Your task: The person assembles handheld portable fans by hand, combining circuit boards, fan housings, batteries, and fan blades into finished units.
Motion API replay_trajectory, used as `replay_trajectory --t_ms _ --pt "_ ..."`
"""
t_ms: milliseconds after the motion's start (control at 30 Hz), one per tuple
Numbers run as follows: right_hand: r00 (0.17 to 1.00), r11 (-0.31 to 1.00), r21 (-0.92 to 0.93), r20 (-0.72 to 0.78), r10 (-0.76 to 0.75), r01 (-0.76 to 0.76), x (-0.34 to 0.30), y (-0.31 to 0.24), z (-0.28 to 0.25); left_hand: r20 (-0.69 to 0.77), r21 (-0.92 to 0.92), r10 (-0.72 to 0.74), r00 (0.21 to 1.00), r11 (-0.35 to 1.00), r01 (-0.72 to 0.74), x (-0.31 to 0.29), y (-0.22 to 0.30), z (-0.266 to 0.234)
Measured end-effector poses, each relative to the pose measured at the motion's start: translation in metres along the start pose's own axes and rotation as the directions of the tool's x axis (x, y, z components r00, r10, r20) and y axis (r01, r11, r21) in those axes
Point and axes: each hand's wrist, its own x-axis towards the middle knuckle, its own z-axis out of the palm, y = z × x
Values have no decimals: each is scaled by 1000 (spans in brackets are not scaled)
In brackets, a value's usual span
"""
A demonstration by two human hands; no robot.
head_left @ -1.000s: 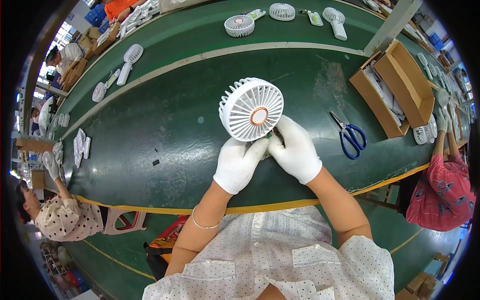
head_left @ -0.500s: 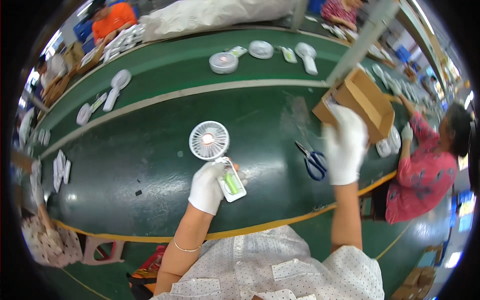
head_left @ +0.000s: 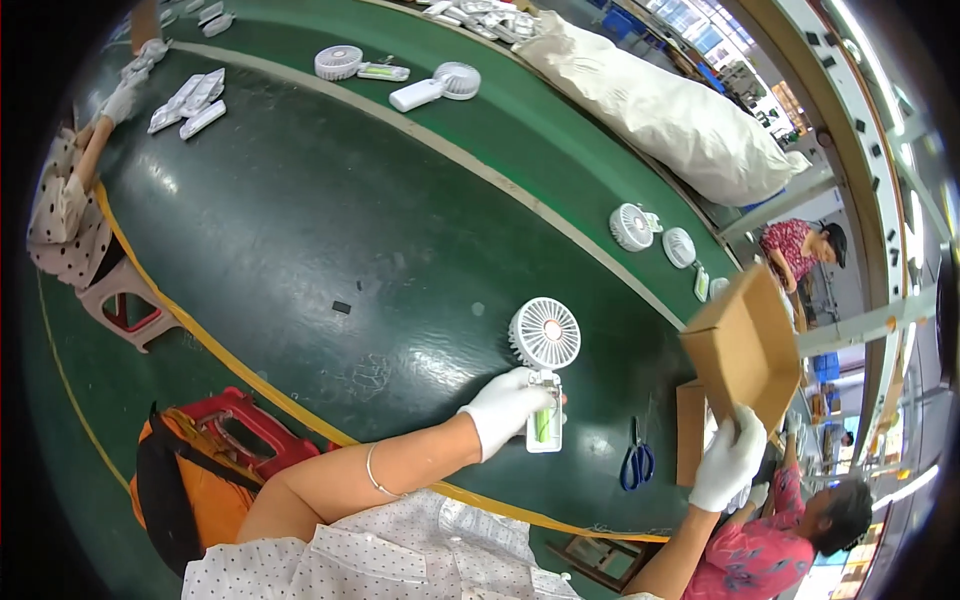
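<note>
My left hand (head_left: 505, 410), in a white glove, is closed round the handle of a small white handheld fan (head_left: 546, 333). The fan's round head points away from me. Its handle is opened up, showing a green battery (head_left: 543, 426) inside. My right hand (head_left: 733, 462), also gloved, grips the lower edge of an open brown cardboard box (head_left: 745, 340), which stands tilted. Below and beside that box is a second cardboard box (head_left: 690, 430), partly hidden. Blue-handled scissors (head_left: 637, 460) lie on the green table between my hands.
Several white fans, such as one (head_left: 458, 80), lie on the green belt (head_left: 540, 165) beyond a pale divider. White parts (head_left: 190, 103) and a small black piece (head_left: 341, 307) lie on the table. Co-workers sit left and right. A large white sack (head_left: 670, 110) lies across the belt.
My view has turned, shifting the whole scene. My right hand, blurred beside the boxes before, now holds the upper box's edge. The fan stays in my left hand.
</note>
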Motion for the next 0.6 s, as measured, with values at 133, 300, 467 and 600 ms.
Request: replay_trajectory --t_ms 133,300,467,600 --pt "957 898 372 70 -280 236 40 -93 24 -6 44 69 998 997 -69 6 -5 -10" --pt "903 817 389 -129 -410 427 125 -114 118 44 1 38 998 999 -38 8 -1 -1" --pt "945 917 292 -261 -196 271 291 -108 217 69 125 93 993 987 -101 6 -1 -3" --pt "948 779 554 -71 -309 295 247 -154 205 9 51 82 997 995 -82 0 0 -7"
